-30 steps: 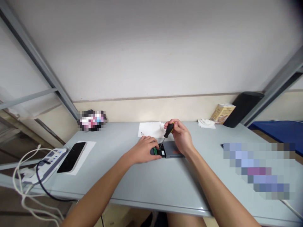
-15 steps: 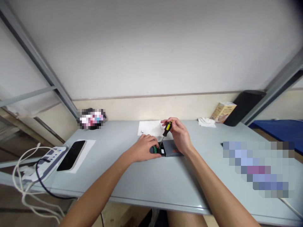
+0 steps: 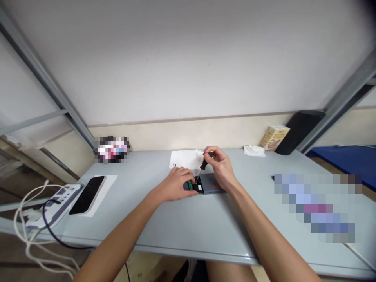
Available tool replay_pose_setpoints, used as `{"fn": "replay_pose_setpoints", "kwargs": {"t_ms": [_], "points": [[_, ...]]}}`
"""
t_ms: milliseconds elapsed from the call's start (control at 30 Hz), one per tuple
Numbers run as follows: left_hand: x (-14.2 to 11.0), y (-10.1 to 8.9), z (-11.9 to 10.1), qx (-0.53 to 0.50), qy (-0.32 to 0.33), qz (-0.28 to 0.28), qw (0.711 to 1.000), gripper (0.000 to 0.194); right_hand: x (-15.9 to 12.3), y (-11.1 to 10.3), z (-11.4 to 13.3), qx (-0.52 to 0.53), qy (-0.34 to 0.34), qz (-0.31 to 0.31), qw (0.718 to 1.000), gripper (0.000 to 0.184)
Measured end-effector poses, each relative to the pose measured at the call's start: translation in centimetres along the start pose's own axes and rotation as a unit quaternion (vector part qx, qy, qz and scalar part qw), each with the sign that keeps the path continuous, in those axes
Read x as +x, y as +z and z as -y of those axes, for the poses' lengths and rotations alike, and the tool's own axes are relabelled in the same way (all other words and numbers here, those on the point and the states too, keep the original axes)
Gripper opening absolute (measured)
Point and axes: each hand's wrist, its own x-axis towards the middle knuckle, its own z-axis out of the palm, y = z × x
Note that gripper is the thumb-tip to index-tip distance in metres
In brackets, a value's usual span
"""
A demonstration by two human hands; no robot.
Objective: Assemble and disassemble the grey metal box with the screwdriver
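My right hand (image 3: pixel 221 164) grips a black and yellow screwdriver (image 3: pixel 204 162) by its handle, the shaft slanting down and left. Its tip reaches a small dark grey device (image 3: pixel 212 183) whose left part is uncovered, showing a green circuit board (image 3: pixel 190 185) and a black piece with a white label. My left hand (image 3: pixel 178 183) holds the device's left end, thumb along the near edge and fingers over the far side. Behind the device lies a white sheet of paper (image 3: pixel 185 157) with several tiny dark bits, perhaps screws, at its left corner.
On the left are a phone (image 3: pixel 88 194) on white paper and a power strip (image 3: pixel 60 205) with tangled cables. A yellow box (image 3: pixel 273 138), a crumpled tissue (image 3: pixel 254 150) and a black cylinder (image 3: pixel 300 131) stand at the back right. Blurred items lie left-rear and right.
My right fingers have shifted on the screwdriver handle, now wrapped further over its top. My left hand stays on the device. The whole view has shifted slightly.
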Motion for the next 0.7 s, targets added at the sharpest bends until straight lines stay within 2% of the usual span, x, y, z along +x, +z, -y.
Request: {"fn": "replay_pose_setpoints", "kwargs": {"t_ms": [167,267,400,500,600,700], "points": [[0.00,0.14,0.16,-0.002,0.000,-0.004,1.000,0.027,0.20,-0.34,0.16,0.052,0.048,0.035,0.997,0.029],[0.00,0.12,0.13,-0.004,0.000,-0.006,1.000,0.026,0.04,-0.12,0.36,0.064,0.049,0.054,0.995,0.024],[0.02,0.10,0.10,-0.005,0.003,-0.007,1.000,0.027,-0.04,-0.12,0.08,0.032,0.016,0.016,0.999,0.022],[0.03,0.10,0.12,-0.005,0.004,-0.005,1.000,0.027,0.16,-0.44,-0.38,0.011,0.025,-0.006,1.000,0.025],[0.03,0.10,0.12,-0.006,0.002,-0.006,1.000,0.027,0.26,-0.53,-0.54,0.029,0.035,0.000,0.999,0.031],[0.02,0.09,0.09,-0.009,0.002,-0.005,1.000,0.027,0.09,-0.23,-0.30,0.036,0.030,0.013,0.999,0.027]]}}
